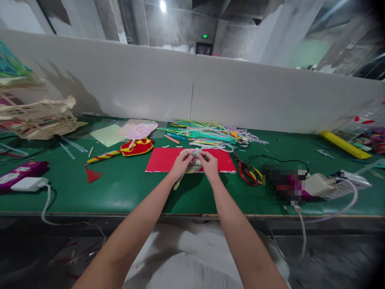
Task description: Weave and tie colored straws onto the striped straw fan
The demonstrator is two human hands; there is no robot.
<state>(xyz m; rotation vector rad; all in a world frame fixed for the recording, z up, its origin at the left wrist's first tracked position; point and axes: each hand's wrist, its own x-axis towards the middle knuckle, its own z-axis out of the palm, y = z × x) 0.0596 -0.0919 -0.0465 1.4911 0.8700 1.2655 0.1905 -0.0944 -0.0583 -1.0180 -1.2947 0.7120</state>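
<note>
My left hand (pixel 181 163) and my right hand (pixel 208 164) meet over the red felt sheet (pixel 162 159) on the green table (pixel 120 192). Both pinch a bundle of multicoloured twisted pipe cleaners (pixel 192 161), whose tail hangs down below my left hand. A loose heap of coloured pipe cleaners (pixel 210 134) lies just behind the red sheet.
A red-and-yellow felt ornament with a tassel (pixel 126 150) lies left of the sheet. Wooden sticks (pixel 36 118) pile at the far left, with a purple power strip (pixel 21 172) and white charger (pixel 28 184). Red and yellow cables (pixel 249 173) and a white adapter (pixel 319 184) lie right. A white partition (pixel 192 92) backs the table.
</note>
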